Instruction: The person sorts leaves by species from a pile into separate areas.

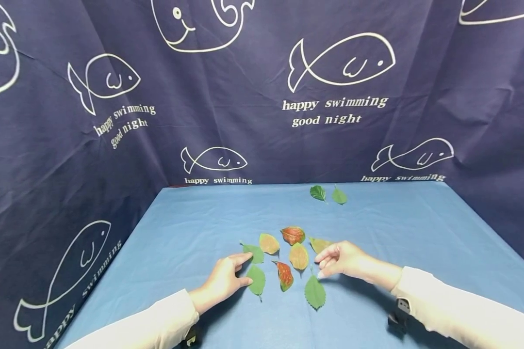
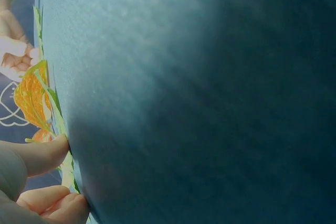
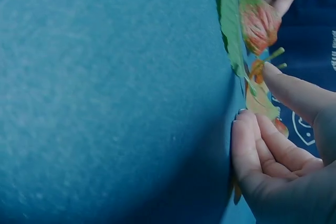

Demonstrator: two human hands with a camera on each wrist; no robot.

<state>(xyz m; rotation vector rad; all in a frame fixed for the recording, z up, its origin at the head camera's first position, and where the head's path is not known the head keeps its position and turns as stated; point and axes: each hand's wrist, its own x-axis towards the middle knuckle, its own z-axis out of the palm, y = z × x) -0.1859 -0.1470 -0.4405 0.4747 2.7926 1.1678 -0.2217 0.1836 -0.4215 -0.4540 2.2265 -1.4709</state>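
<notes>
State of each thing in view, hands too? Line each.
Cloth: spread, faintly creased
Backdrop: hung, wrinkled
Left green leaves: two, touched
Left hand: fingers touching those leaves
Right hand: fingers loosely curled, apparently holding nothing
Yellow leaves: three, rightmost partly hidden
Red leaves: two, uncovered
Front green leaf: lying, stem pointing away
Far green leaves: two, side by side

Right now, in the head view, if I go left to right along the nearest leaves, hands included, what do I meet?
Left hand → nearer of the two left green leaves → nearer red leaf → serrated green leaf → right hand.
</notes>
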